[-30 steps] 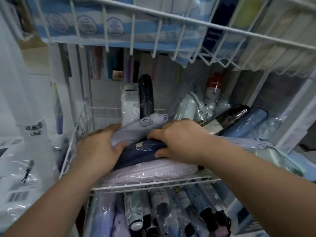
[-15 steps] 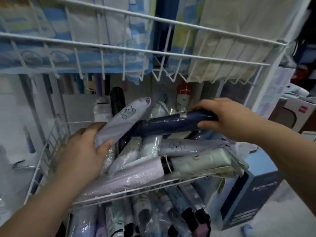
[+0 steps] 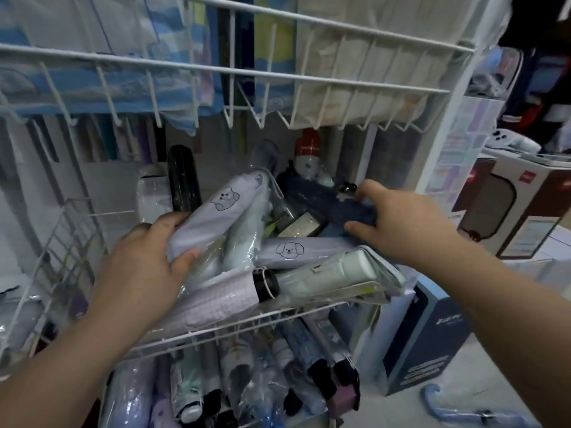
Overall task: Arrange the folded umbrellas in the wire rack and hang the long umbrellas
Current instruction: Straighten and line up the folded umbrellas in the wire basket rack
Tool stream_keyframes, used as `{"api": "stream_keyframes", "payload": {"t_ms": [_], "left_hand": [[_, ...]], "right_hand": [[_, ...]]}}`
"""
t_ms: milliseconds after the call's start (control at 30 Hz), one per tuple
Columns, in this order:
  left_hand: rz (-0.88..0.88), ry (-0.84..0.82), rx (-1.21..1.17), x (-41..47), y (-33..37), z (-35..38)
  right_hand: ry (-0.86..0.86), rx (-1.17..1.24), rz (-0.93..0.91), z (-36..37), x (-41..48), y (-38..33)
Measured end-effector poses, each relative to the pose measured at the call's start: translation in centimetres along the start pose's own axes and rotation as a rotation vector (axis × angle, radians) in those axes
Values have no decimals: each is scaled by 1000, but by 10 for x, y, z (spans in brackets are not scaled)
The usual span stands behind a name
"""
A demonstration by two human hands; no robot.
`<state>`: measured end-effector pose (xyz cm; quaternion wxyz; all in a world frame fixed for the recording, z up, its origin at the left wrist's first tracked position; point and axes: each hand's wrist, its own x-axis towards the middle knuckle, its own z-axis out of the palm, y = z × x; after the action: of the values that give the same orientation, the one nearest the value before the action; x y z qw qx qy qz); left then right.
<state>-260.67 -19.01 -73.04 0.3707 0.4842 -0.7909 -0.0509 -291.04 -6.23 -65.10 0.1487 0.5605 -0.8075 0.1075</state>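
Head view: two hands, each gripping one umbrella.

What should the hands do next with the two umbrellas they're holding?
Probably lay the navy umbrella down flat at the back of the wire basket. The right hand holds it over the pile, while the left hand lifts the lilac bear umbrella tilted up, which seems to leave room. The others lie crisscrossed.

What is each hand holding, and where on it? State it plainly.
The left hand grips the lilac bear-print folded umbrella by its lower end. The right hand grips the navy folded umbrella near its right end.
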Motion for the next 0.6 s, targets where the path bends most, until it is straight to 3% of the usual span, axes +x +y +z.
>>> {"api": "stream_keyframes", "payload": {"t_ms": [200, 367, 500, 600], "left_hand": [[14, -66, -19, 3, 10, 8], [31, -25, -25, -1, 8, -9], [-15, -14, 14, 7, -9, -32], [-126, -11, -47, 13, -29, -46]], "right_hand": [[-77, 176, -22, 10, 5, -6], [-91, 268, -16, -12, 12, -6], [21, 276, -189, -44, 13, -57], [-2, 243, -395, -36, 11, -119]]}}
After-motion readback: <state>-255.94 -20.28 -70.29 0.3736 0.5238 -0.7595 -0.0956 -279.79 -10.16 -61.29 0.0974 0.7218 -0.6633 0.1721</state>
